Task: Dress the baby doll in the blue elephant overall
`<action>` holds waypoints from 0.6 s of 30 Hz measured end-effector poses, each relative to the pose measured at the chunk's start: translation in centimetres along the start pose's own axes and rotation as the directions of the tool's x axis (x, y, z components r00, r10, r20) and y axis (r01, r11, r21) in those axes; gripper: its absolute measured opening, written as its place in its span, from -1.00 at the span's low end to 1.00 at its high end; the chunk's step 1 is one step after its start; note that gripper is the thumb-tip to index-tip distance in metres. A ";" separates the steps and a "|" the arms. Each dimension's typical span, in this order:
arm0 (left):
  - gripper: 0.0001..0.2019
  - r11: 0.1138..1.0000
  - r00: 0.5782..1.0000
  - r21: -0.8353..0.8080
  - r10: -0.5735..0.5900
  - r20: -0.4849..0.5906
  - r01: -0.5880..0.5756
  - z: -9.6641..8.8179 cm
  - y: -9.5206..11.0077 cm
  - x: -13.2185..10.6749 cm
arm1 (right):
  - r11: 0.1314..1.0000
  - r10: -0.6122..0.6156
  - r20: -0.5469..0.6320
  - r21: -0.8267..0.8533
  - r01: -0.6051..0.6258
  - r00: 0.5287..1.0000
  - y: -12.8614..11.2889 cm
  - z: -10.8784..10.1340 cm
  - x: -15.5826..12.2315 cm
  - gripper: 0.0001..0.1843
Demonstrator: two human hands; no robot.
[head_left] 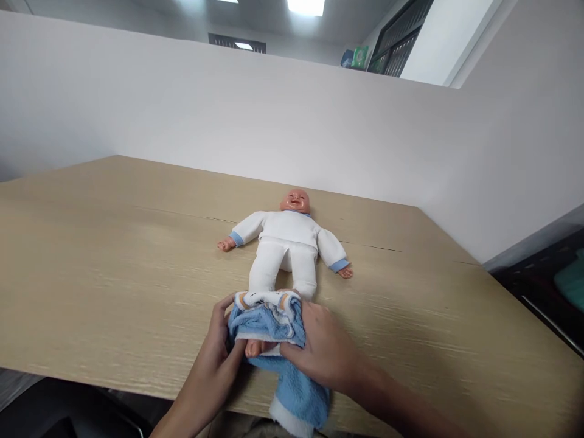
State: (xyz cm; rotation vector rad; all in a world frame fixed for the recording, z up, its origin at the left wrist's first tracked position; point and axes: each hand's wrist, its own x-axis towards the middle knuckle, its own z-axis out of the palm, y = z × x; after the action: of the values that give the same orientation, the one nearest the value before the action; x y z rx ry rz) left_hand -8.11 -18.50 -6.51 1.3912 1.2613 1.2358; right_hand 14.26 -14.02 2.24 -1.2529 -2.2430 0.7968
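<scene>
A baby doll (286, 237) in a white suit with blue cuffs lies on its back on the wooden table (114, 255), head away from me. A bunched blue garment with white trim (274, 322) is gathered over its feet near the front edge; part of it hangs off the table. My left hand (216, 353) grips the garment's left side, fingers curled. My right hand (322, 350) grips its right side, with the thumb on the cloth. One doll foot shows between my hands.
A white partition wall (274, 121) runs behind the table and along its right side. At the far right, beyond the table's edge, stands a dark shelf or bin with something teal (570, 280) in it.
</scene>
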 end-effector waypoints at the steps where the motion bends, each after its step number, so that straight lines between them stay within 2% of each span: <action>1: -0.44 1.000 1.000 -0.002 0.006 -0.002 -0.006 -0.1 0.0 0.4 | 1.000 -0.006 -0.015 0.000 0.006 1.000 0.3 -0.2 0.3 -0.68; 3: -0.45 1.000 1.000 0.012 0.015 -0.004 -0.015 -0.5 0.1 1.5 | 0.999 -0.032 -0.025 -0.002 0.032 0.999 1.0 -0.8 1.3 -0.73; 6: -0.46 0.998 0.999 0.058 0.040 -0.001 -0.039 -1.5 0.9 3.3 | 0.980 -0.185 0.056 0.089 0.180 0.981 2.0 -1.9 2.9 -0.72; 9: -0.45 0.996 0.991 0.079 0.031 0.131 -0.042 -2.9 2.1 5.1 | 0.951 -0.255 0.062 0.195 0.239 0.965 2.9 -2.8 4.0 -0.46; 11: -0.42 0.996 0.970 0.088 -0.009 0.243 -0.013 -4.1 2.6 5.9 | 0.947 -0.242 0.025 0.222 0.231 0.970 3.6 -3.2 4.2 -0.29; 12: -0.39 0.995 0.957 0.103 -0.036 0.287 0.006 -4.7 2.7 6.2 | 0.948 -0.227 0.008 0.229 0.220 0.974 4.0 -3.2 4.2 -0.29; 15: -0.31 0.989 0.915 0.136 -0.108 0.389 0.059 -6.6 2.7 6.5 | 0.949 -0.160 -0.028 0.271 0.161 0.987 5.7 -2.9 3.8 -0.48; 17: -0.27 0.988 0.878 0.142 -0.123 0.462 0.063 -7.5 2.8 6.6 | 0.927 -0.104 -0.036 0.359 0.110 0.994 6.7 -2.5 3.4 -0.46; 18: -0.27 0.988 0.864 0.146 -0.116 0.490 0.050 -7.7 2.9 6.7 | 0.902 -0.071 -0.025 0.426 0.074 0.997 7.1 -2.3 3.3 -0.39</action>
State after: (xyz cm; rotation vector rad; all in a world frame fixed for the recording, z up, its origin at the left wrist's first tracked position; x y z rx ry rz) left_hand -15.38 -12.34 -1.79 1.6004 1.0312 0.6749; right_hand 18.41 -7.60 -0.53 -0.9534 -1.9479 1.1726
